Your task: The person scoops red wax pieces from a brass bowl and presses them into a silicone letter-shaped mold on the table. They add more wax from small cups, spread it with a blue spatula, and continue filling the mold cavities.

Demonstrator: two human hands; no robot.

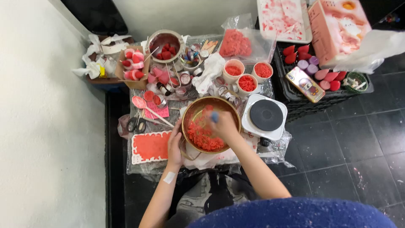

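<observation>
- The right hand (223, 126) reaches into the metal bowl (189, 110); its fingers are closed round a small blue-tipped tool (214, 116), whose lower part is hidden behind the hand.
- The left hand (174, 145) lies against the bowl's near-left rim, fingers curled along the wall; whether they grip or merely steady it cannot be told.
- The bowl sits at the middle of the low table, just left of the white hotplate (265, 116); it holds red wax pieces (202, 136), heaped on the near side.
- Judged from its look, the bowl is stiff and fairly light, best held at the rim; the pieces seem small, loose and crumbly, apt to spill if it tips.
- Just left lies a white tray of set red wax (150, 147); scissors (136, 124) and a pink spoon (139, 103) lie beyond it.
- Behind crowd paper cups of red flakes (247, 82) and little tins; a black crate (295, 95) stands to the right; room to move is tight.
</observation>
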